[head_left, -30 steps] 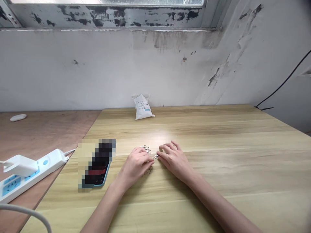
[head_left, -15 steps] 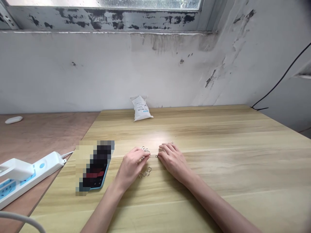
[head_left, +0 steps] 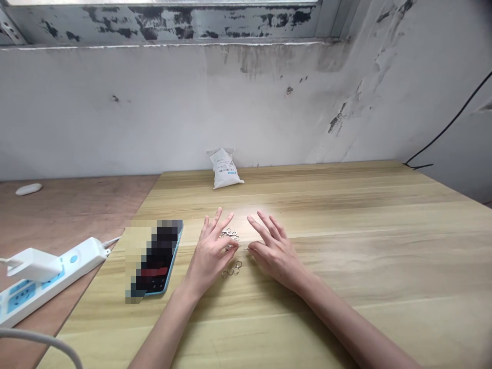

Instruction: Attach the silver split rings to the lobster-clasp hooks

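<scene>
We observe the left hand [head_left: 209,259] and the right hand [head_left: 274,259] resting low over the light wood-grain table top [head_left: 346,230], facing each other across a small group of metal parts. The fingers of both hands are spread and raised. The thumbs point inward toward a thin metal piece [head_left: 240,248] lying between them. We cannot tell whether either thumb is pinching it.

The parts lie in two groups. A loose cluster of split rings [head_left: 229,234] sits beyond the hands, and a short row of linked rings [head_left: 231,270] sits just nearer the body, below the gap between the hands.

We judge these rings to be light, stiff and smooth, and liable to slide on the table. They are best taken by the outer edge, between thumb and fingertip.

Left of the hands, a smartphone in a blue case [head_left: 171,266], partly pixelated, lies on the table top. A white sachet [head_left: 225,169] stands near the far edge. A white power strip [head_left: 49,282] with a plugged-in charger [head_left: 34,265] lies on the plywood board [head_left: 77,215].
</scene>
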The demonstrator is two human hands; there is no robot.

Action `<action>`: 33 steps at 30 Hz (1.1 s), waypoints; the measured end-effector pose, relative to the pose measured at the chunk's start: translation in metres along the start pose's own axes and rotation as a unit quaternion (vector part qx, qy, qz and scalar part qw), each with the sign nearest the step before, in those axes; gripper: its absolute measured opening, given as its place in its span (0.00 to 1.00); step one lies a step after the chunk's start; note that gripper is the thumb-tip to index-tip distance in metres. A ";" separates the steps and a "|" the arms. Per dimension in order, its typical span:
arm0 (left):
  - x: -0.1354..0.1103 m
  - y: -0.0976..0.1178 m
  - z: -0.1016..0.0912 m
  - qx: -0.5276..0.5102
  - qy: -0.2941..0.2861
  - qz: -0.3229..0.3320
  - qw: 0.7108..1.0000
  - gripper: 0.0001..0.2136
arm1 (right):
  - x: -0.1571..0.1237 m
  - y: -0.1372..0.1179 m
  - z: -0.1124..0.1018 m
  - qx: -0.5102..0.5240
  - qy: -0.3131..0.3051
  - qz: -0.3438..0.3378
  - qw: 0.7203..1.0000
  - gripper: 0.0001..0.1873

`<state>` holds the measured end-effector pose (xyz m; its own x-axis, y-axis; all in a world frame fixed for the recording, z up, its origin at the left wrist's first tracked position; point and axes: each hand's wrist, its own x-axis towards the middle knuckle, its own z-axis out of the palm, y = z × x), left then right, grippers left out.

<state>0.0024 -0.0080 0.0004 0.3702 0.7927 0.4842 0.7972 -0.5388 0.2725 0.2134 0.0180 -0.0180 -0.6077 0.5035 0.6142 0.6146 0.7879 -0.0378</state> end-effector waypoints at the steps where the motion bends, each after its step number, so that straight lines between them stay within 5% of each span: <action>1: 0.000 0.001 0.001 0.003 0.001 0.006 1.000 0.08 | 0.000 -0.001 -0.001 0.005 0.003 -0.002 1.000 0.07; 13: 0.000 0.003 0.001 -0.011 -0.024 0.028 0.999 0.07 | -0.002 -0.002 -0.002 0.022 0.001 0.048 0.999 0.07; 33: 0.001 0.015 0.000 -0.169 -0.006 -0.084 0.982 0.03 | -0.001 -0.016 0.004 0.010 0.024 0.053 0.998 0.08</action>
<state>0.0148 -0.0157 0.0048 0.2542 0.8804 0.4004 0.6438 -0.4630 0.6092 0.2023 0.0060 -0.0212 -0.5148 0.5668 0.6433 0.6639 0.7383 -0.1192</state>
